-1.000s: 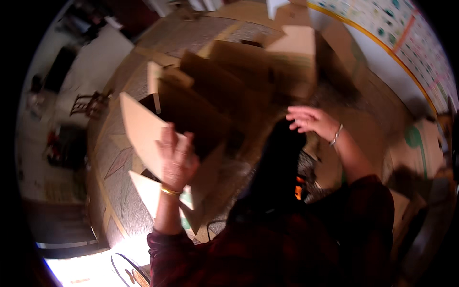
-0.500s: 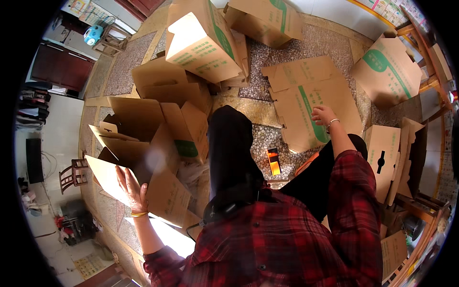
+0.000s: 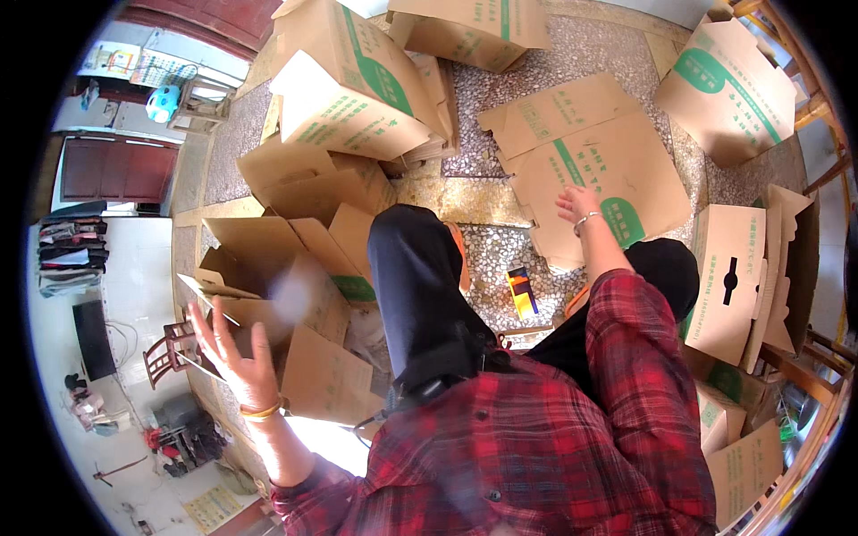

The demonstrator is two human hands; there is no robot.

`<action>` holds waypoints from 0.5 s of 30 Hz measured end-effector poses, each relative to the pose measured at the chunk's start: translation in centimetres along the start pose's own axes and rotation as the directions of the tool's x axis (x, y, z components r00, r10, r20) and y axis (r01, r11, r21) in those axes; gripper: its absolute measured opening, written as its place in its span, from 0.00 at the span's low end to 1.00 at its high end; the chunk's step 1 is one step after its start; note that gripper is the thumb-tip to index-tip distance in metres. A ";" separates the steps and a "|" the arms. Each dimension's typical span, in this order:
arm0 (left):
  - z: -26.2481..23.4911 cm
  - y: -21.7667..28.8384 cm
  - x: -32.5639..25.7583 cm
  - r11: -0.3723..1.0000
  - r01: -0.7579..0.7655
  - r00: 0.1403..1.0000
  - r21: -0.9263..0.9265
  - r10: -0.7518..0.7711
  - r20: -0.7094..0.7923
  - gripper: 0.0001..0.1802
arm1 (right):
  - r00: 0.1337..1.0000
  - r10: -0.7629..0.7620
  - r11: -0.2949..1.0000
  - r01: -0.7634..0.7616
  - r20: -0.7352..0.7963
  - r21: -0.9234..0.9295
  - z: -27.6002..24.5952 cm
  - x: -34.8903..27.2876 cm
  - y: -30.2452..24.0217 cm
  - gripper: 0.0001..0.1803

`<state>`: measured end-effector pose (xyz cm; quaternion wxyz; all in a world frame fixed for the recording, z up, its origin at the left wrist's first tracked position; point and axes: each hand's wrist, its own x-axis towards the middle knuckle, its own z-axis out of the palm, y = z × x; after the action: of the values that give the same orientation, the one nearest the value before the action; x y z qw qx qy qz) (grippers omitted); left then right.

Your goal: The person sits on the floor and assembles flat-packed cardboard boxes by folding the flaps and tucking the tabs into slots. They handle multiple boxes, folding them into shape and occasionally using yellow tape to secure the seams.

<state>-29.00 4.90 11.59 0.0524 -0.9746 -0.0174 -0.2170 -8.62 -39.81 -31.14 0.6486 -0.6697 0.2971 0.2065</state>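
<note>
My left hand is raised with its fingers spread, holding nothing. It is nearest to an open cardboard box on my left, whose flaps stand up; whether it touches a flap I cannot tell. My right hand hovers above a flattened cardboard box with green printing. Its fingers are loosely apart and nothing is in them. Between my legs, a small black, yellow and orange box lies on the pebbled floor.
Another open carton stands behind the left one. A tall box is stacked at the far left, another box beyond it. On the right are a carton, a box with a black slot and a wooden frame.
My left hand has come off the box flap, its fingers spreading. My right hand has shifted slightly left over the flat cardboard. The whole view has turned a little.
</note>
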 end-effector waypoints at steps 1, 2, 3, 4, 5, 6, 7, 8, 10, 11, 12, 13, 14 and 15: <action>0.2 1.2 0.4 0.998 -0.019 1.000 -0.063 0.020 0.007 0.33 | 0.999 0.040 0.999 -0.039 -0.018 0.036 0.9 0.5 0.9 0.18; 1.1 2.6 1.0 0.989 -0.020 0.997 -0.145 0.031 0.074 0.33 | 0.996 0.075 0.995 -0.071 -0.054 0.075 0.9 0.8 1.7 0.17; 2.3 3.7 1.2 0.973 -0.078 0.991 -0.219 0.099 0.088 0.33 | 0.981 0.174 0.951 -0.144 -0.086 0.274 2.2 -0.3 1.9 0.16; 4.2 4.7 1.4 0.950 -0.073 0.987 -0.304 0.112 0.114 0.33 | 0.956 0.277 0.862 -0.201 -0.100 0.465 3.4 -1.5 1.8 0.15; 6.2 6.3 2.1 0.918 -0.067 0.978 -0.390 0.138 0.156 0.32 | 0.943 0.311 0.846 -0.217 -0.119 0.486 3.2 -1.9 2.4 0.16; 8.4 6.9 2.7 0.923 -0.099 0.957 -0.371 0.190 0.218 0.33 | 0.931 0.343 0.831 -0.237 -0.128 0.502 3.5 -1.6 3.4 0.16; 10.4 7.8 3.5 0.914 -0.108 0.945 -0.391 0.216 0.245 0.33 | 0.917 0.375 0.815 -0.256 -0.136 0.520 3.6 -1.4 4.3 0.16; 13.0 8.1 4.0 0.904 -0.113 0.933 -0.412 0.239 0.268 0.33 | 0.911 0.396 0.803 -0.280 -0.119 0.526 3.4 -1.0 5.7 0.17; 17.2 8.6 4.8 0.909 -0.132 0.907 -0.395 0.272 0.323 0.32 | 0.897 0.433 0.781 -0.326 -0.086 0.533 2.7 0.1 8.4 0.20; 19.1 8.9 5.3 0.919 -0.149 0.889 -0.365 0.286 0.358 0.30 | 0.883 0.439 0.830 -0.328 -0.166 0.450 2.3 1.2 10.5 0.20; 20.4 9.3 5.9 0.926 -0.172 0.869 -0.336 0.303 0.391 0.29 | 0.864 0.439 0.868 -0.337 -0.246 0.365 1.8 2.4 13.0 0.19; 22.1 10.1 6.6 0.910 -0.188 0.859 -0.370 0.335 0.387 0.26 | 0.834 0.439 0.890 -0.353 -0.335 0.287 0.7 3.5 15.6 0.19; 23.0 10.4 6.9 0.905 -0.189 0.857 -0.382 0.342 0.386 0.24 | 0.826 0.442 0.892 -0.365 -0.350 0.266 0.3 4.0 16.1 0.21; 23.9 10.7 7.1 0.900 -0.189 0.855 -0.394 0.348 0.384 0.22 | 0.815 0.448 0.892 -0.380 -0.367 0.246 -0.3 4.2 16.8 0.24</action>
<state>-11.92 -3.07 -7.96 -0.0931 -0.9845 0.1471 0.0218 -16.70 -40.40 -46.43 0.5618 -0.5620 0.5823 0.1713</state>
